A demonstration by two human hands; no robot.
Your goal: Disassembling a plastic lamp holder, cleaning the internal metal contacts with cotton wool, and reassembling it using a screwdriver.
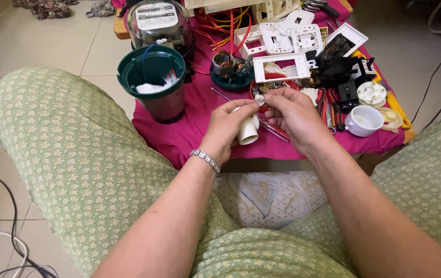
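Above the pink-clothed low table [189,131], the left hand [228,126] grips a white cylindrical plastic fitting [247,132] while the right hand [292,113] pinches its top, with a dark green plastic housing [152,77], white switch plates [282,66] and a white ceramic cup [363,121] crowding around.

Pale tiled floor [50,41], pink-clothed low table [189,128].

Low table under pink cloth [200,131], green pot [152,82], white switch plates [282,66], white cup [363,121]

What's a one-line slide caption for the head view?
Left hand grips a white lamp holder while right hand works at its top, above a parts-strewn pink cloth.
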